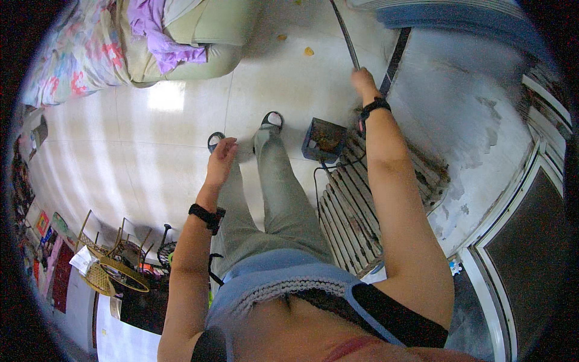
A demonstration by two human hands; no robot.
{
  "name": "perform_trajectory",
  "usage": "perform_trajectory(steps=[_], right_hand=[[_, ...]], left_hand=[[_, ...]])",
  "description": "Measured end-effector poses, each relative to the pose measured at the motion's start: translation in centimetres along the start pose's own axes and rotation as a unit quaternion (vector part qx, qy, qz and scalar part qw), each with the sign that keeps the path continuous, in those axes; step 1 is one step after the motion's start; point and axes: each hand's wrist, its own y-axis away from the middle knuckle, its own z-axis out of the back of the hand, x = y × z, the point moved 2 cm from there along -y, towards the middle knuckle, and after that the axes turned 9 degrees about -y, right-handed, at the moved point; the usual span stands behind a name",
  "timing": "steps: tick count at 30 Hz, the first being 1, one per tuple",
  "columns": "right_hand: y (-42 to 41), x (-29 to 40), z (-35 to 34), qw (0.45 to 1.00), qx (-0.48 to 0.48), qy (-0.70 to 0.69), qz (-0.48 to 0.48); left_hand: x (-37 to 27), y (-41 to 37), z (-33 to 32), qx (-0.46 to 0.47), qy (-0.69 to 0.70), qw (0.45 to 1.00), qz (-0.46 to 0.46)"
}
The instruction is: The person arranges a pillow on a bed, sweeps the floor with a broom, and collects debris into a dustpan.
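Note:
My right hand (363, 81) is closed around a thin dark pole (345, 34), stretched out ahead of me. The pole's far end runs out of view at the top. Nothing is in my left hand (222, 153), which hangs loosely with bent fingers above my left shoe. A dark box-shaped dustpan (310, 140) sits on the floor between my feet and my right forearm, with brownish debris (328, 141) inside. Two small yellow-brown pieces, perhaps leaves, lie ahead on the pale tiled floor (267, 83); the nearer piece (308, 51) is the larger.
A slatted radiator (350, 217) stands right of my legs, a dark cord beside it. Ahead left is a bed with a floral cover (86, 68) and purple cloth (169, 45). Wicker chairs (124, 273) are at lower left. A white-framed door (533, 244) bounds the right.

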Motion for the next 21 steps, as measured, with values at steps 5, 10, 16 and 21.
perform_trajectory(steps=[5,10,16,21], right_hand=[[10.3,-10.2,-6.4,0.998,0.022,0.002,-0.052],[26.9,-16.3,-6.8,0.982,0.161,0.099,-0.011],[33.3,-15.0,-0.9,0.976,0.037,0.101,0.19],[21.8,-5.0,-0.1,0.997,0.058,0.035,0.044]], left_hand=[[0.1,0.7,-0.4,-0.012,0.007,1.0,0.005],[-0.1,-0.2,-0.8,-0.011,-0.02,0.999,-0.022],[-0.3,-0.9,-1.4,-0.013,-0.029,0.999,-0.043],[1.1,-0.7,-2.1,0.003,-0.007,1.0,-0.021]])
